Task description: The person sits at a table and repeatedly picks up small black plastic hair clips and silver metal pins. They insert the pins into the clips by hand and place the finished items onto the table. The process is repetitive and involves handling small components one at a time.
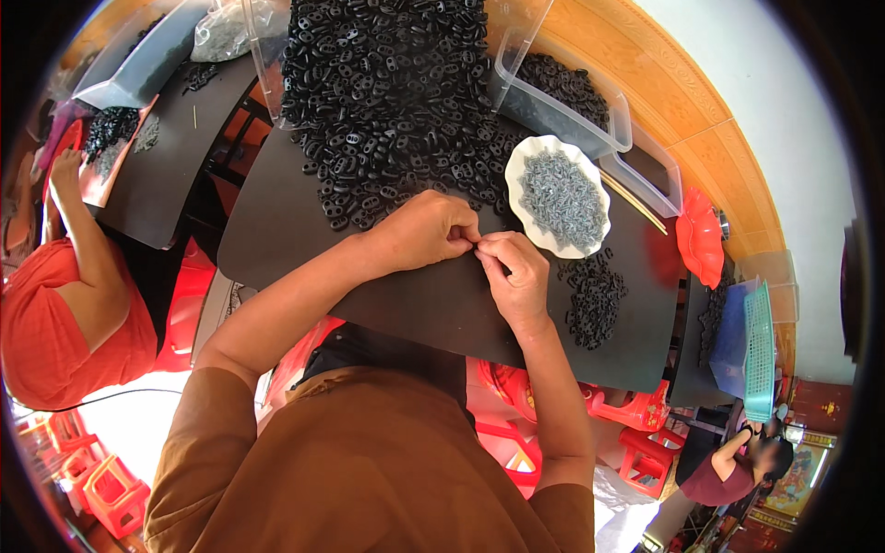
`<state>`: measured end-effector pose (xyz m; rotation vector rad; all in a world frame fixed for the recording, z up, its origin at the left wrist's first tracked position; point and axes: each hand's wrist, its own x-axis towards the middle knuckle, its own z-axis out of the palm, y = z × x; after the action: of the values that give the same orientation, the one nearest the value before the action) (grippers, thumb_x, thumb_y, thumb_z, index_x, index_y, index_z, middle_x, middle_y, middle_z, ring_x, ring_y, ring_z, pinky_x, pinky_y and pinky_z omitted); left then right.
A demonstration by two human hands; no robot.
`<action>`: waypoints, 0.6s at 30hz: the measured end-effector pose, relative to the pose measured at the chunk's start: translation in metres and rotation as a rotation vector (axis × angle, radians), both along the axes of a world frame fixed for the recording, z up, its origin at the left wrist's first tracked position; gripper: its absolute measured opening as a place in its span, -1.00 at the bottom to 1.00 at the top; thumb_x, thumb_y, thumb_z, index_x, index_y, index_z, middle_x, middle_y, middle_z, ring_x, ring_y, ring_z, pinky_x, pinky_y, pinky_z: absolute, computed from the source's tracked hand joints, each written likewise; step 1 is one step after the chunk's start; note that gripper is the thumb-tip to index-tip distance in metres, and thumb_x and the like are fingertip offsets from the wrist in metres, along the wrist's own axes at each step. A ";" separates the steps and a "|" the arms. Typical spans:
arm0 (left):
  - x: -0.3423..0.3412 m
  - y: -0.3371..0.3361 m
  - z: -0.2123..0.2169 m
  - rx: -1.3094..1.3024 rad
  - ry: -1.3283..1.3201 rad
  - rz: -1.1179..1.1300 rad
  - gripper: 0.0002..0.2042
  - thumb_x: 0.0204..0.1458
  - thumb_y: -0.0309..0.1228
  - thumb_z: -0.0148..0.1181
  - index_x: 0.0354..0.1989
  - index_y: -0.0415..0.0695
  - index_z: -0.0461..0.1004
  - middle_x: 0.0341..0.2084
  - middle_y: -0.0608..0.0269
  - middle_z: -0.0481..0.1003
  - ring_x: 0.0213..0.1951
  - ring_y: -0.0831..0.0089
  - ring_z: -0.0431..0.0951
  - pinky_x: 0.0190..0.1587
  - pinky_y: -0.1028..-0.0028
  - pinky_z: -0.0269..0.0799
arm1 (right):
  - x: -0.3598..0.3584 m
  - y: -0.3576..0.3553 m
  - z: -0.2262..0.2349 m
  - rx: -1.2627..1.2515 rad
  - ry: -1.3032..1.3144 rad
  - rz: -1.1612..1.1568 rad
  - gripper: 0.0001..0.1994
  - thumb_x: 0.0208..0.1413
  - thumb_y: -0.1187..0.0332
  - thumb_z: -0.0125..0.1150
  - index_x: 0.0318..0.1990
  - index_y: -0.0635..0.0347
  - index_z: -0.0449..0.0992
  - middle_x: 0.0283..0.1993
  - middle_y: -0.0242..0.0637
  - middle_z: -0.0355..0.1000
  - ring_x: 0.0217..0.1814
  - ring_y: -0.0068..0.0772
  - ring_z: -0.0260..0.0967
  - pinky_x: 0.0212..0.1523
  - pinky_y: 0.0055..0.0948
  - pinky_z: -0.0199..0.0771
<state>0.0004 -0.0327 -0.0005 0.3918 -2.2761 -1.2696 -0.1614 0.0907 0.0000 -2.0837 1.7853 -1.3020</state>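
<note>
Between pinched fingertips (472, 241), a piece too small to see

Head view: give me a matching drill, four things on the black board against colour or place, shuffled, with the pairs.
Things:
1. big heap of small parts
2. scalloped dish
3. small pile
4. clear bin

Descriptions:
A. white, holds grey pieces
B. transparent, at the far right of the board, dark parts inside
C. black, spread across the far side of the board
D. black, near the right hand, just below the dish

Pairs: 1-C, 2-A, 3-D, 4-B
</note>
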 end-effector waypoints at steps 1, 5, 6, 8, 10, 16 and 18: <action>0.000 0.001 0.000 -0.001 0.007 -0.004 -0.93 -0.05 -0.63 0.30 -0.37 -0.29 0.60 -0.50 0.18 0.53 -0.48 0.45 0.57 -0.39 0.48 0.49 | -0.001 0.000 0.000 -0.001 0.018 0.007 -0.84 -0.08 0.64 0.34 -0.36 0.20 0.54 -0.33 -0.29 0.54 -0.33 -0.24 0.49 -0.35 -0.35 0.50; 0.000 0.001 -0.003 -0.032 0.031 -0.009 -0.94 -0.06 -0.64 0.29 -0.38 -0.29 0.59 -0.50 0.18 0.53 -0.48 0.43 0.57 -0.40 0.47 0.48 | -0.001 0.001 -0.002 -0.014 0.053 0.022 -0.84 -0.10 0.66 0.32 -0.37 0.20 0.53 -0.32 -0.30 0.54 -0.33 -0.22 0.48 -0.35 -0.34 0.50; 0.000 0.001 -0.003 -0.041 0.035 -0.008 -0.94 -0.06 -0.64 0.29 -0.39 -0.29 0.59 -0.50 0.18 0.53 -0.48 0.42 0.56 -0.40 0.46 0.48 | -0.001 0.001 -0.001 -0.012 0.053 0.030 -0.84 -0.10 0.66 0.31 -0.37 0.20 0.53 -0.32 -0.29 0.54 -0.33 -0.22 0.48 -0.35 -0.33 0.50; 0.000 0.001 -0.004 -0.050 0.043 -0.006 -0.93 -0.07 -0.64 0.30 -0.39 -0.29 0.58 -0.51 0.17 0.53 -0.49 0.41 0.56 -0.41 0.45 0.48 | -0.002 0.001 0.000 -0.009 0.052 0.046 -0.83 -0.11 0.66 0.30 -0.37 0.20 0.52 -0.32 -0.29 0.54 -0.33 -0.20 0.48 -0.35 -0.32 0.50; -0.001 0.001 -0.005 -0.053 0.060 -0.011 -0.93 -0.09 -0.64 0.30 -0.40 -0.28 0.58 -0.52 0.16 0.52 -0.49 0.39 0.56 -0.42 0.44 0.47 | -0.003 0.000 0.000 -0.006 0.052 0.047 -0.84 -0.11 0.66 0.30 -0.37 0.21 0.52 -0.32 -0.29 0.54 -0.32 -0.19 0.47 -0.35 -0.31 0.50; -0.002 0.002 -0.007 -0.104 0.071 -0.004 -0.94 -0.11 -0.64 0.30 -0.43 -0.27 0.58 -0.53 0.14 0.51 -0.50 0.31 0.56 -0.43 0.41 0.45 | -0.004 0.001 0.001 -0.006 0.084 0.052 -0.84 -0.11 0.66 0.28 -0.38 0.22 0.49 -0.33 -0.27 0.53 -0.30 -0.16 0.48 -0.34 -0.29 0.50; -0.003 0.001 -0.007 -0.136 0.078 -0.001 -0.93 -0.11 -0.64 0.29 -0.43 -0.27 0.58 -0.53 0.12 0.51 -0.50 0.27 0.56 -0.43 0.40 0.46 | -0.004 -0.001 0.000 -0.005 0.096 0.052 -0.85 -0.11 0.67 0.27 -0.39 0.23 0.48 -0.34 -0.27 0.53 -0.30 -0.15 0.47 -0.34 -0.29 0.49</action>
<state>-0.0030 -0.0313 -0.0079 0.2882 -2.2804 -1.1036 -0.1651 0.0900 0.0001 -2.2143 1.7534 -1.2147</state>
